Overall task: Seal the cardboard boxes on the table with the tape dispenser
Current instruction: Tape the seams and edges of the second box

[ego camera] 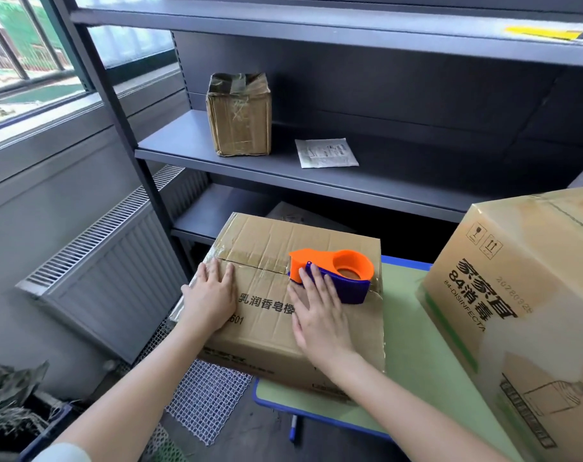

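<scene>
A flat cardboard box [270,315] with black printed characters lies on the green table [413,361], overhanging its left edge. Clear tape runs along the box's top seam. An orange and purple tape dispenser [333,273] sits on the box top near the right end of the seam. My left hand [212,295] lies flat with straight fingers on the box's left part, fingertips at the seam. My right hand [320,315] lies flat on the box top, its fingertips touching the dispenser's purple side. A taller cardboard box [523,311] with printed labels stands on the table at the right.
A grey metal shelf unit stands behind the table; a small taped box [238,115] and a white packet [326,153] lie on one shelf [400,181]. A radiator [117,268] is on the left wall. White mesh mats [207,401] lie on the floor.
</scene>
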The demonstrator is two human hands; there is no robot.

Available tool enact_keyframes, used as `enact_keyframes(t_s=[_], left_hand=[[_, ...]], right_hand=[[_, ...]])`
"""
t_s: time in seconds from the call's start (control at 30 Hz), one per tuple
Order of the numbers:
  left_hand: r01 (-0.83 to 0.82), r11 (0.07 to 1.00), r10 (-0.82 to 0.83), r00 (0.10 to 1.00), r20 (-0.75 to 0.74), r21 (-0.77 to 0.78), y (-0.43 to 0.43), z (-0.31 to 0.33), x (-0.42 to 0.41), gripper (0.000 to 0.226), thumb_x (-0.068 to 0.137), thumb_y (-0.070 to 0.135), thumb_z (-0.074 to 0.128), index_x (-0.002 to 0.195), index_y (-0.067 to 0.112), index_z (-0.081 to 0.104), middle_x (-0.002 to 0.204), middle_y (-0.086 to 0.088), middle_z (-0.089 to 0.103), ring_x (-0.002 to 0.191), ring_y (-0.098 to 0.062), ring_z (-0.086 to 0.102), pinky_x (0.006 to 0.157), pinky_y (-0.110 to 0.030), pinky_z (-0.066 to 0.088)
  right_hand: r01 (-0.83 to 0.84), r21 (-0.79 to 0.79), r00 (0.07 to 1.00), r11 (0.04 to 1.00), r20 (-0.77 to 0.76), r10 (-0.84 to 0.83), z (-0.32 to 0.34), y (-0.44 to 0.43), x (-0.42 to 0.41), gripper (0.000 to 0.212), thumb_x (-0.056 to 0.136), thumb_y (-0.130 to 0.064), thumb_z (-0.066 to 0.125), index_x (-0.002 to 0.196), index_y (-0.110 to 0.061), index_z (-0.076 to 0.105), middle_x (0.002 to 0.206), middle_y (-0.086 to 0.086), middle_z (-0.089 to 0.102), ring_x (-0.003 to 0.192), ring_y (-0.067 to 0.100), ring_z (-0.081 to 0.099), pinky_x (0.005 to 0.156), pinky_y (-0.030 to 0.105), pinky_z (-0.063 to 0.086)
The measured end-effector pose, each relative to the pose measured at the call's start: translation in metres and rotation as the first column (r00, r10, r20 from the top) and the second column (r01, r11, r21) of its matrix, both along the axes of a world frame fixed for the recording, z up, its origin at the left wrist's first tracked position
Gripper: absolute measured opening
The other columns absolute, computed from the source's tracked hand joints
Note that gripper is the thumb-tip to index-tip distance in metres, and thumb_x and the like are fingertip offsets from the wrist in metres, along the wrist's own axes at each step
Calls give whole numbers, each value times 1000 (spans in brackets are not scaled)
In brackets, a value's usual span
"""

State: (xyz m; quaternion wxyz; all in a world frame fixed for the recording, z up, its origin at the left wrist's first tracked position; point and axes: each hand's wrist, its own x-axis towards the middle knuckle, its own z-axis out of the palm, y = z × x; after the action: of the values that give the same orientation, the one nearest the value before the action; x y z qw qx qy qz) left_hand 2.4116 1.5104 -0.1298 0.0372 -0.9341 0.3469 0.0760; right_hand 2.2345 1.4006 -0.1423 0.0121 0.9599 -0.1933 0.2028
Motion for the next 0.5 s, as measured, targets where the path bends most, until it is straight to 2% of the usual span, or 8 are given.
enact_keyframes(t_s=[0.07,0.1,0.2,0.33,0.4,0.43,0.5], left_hand=[[-12,1000,12,1000,8,-2,-2,1,-10,54,100,39,16,150,22,11,158,-8,5,144,-30,6,98,-54,37],[-21,1000,21,1000,14,-10,-3,2,-16,54,100,40,18,150,21,14,158,-9,9,143,-30,9,96,-53,40],[5,1000,-5,995,98,7,-6,0,-38,52,99,38,26,146,16,25,152,-15,26,137,-33,26,84,-46,52],[169,985,-174,971,165,40,-8,4,-79,46,97,22,33,141,10,34,141,-15,42,125,-31,46,76,-36,53],[267,963,-257,945,203,-27,-7,6,-88,56,93,19,41,147,15,27,128,-7,55,108,-25,59,67,-31,49],[289,953,-263,939,221,-91,-5,8,-87,62,87,20,51,146,16,31,115,-3,63,93,-23,65,60,-28,47],[351,920,-308,923,229,-174,-2,15,-74,71,59,18,79,127,13,59,87,-1,70,65,-20,67,42,-23,44]], right_hand=[[8,108,996,994,-88,1,4,7,3,49,73,-27,73,120,-16,64,134,15,54,127,31,48,106,43,34],[12,176,991,984,-131,11,7,9,3,49,81,-29,66,128,-16,58,139,15,48,131,31,43,108,42,31],[72,314,952,947,-306,29,12,4,-1,57,98,-41,36,149,-20,22,156,10,16,145,24,9,117,37,6],[210,327,908,921,-414,-60,16,0,-7,65,96,-51,30,151,-21,11,157,12,8,145,28,2,117,40,0],[275,309,874,911,-475,-103,18,-1,-10,69,96,-55,29,151,-19,8,157,16,3,144,33,-1,116,45,-2],[298,301,862,906,-493,-120,18,0,-11,71,95,-56,29,151,-18,7,156,18,1,144,35,-3,115,47,-3],[323,308,849,895,-512,-130,19,1,-13,72,95,-56,29,151,-17,6,156,19,-3,143,37,-6,114,51,-5]])
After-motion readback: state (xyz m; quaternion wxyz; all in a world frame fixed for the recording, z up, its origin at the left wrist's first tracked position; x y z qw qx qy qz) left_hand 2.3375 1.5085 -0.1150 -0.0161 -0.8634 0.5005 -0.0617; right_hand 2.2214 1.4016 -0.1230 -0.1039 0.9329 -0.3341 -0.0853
